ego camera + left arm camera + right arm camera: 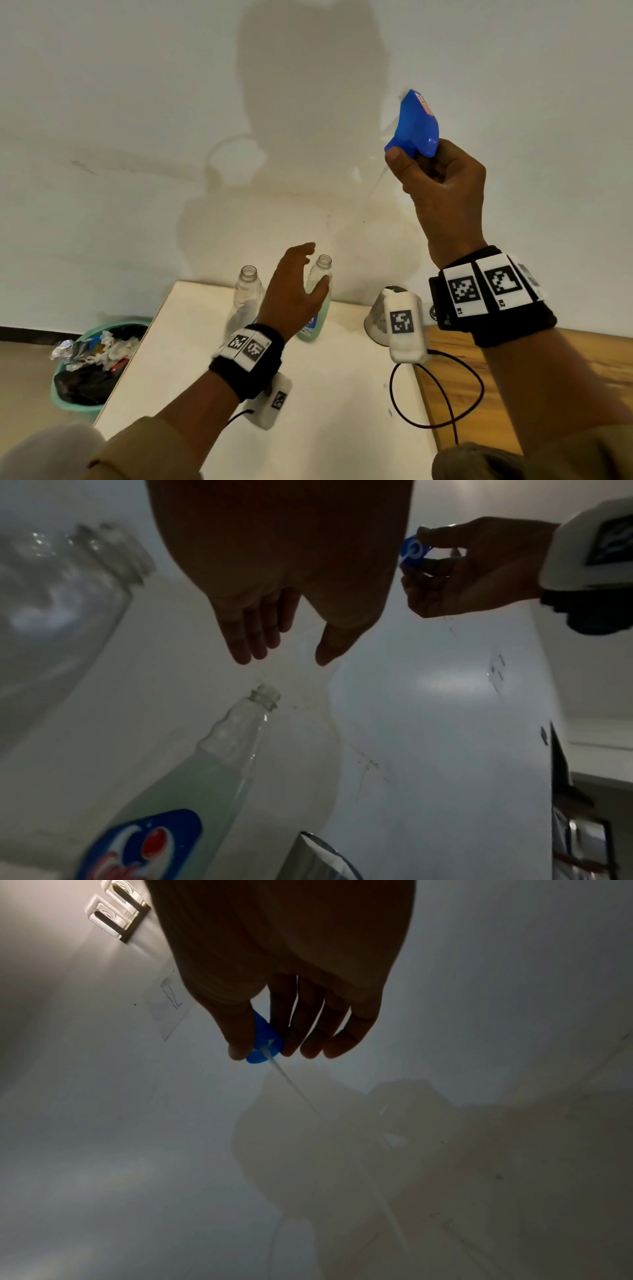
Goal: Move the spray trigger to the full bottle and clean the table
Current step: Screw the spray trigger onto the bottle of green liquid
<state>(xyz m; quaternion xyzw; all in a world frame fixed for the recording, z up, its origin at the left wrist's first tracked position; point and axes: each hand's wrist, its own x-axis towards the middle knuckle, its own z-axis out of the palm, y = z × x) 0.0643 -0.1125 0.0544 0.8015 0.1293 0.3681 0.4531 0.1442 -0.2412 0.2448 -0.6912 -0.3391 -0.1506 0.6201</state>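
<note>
1. Head view: the blue spray trigger (pixel 416 126) is pinched between thumb and curled fingers of the right hand (pixel 445 192) and is held high above the table (pixel 342 377), probably so that its thin dip tube (pixel 294 1085) hangs free.
2. The left hand (pixel 294 291) is spread with relaxed fingers just beside the full bottle (pixel 317 301); nothing is gripped yet. It is likely placed there to steady the bottle.
3. Both necks are uncapped: the full bottle is ready for the tube, and the empty bottle (pixel 245 298) is left standing beside it.
4. A trash bin (pixel 92 366) is seen on the floor, left of the table.
</note>
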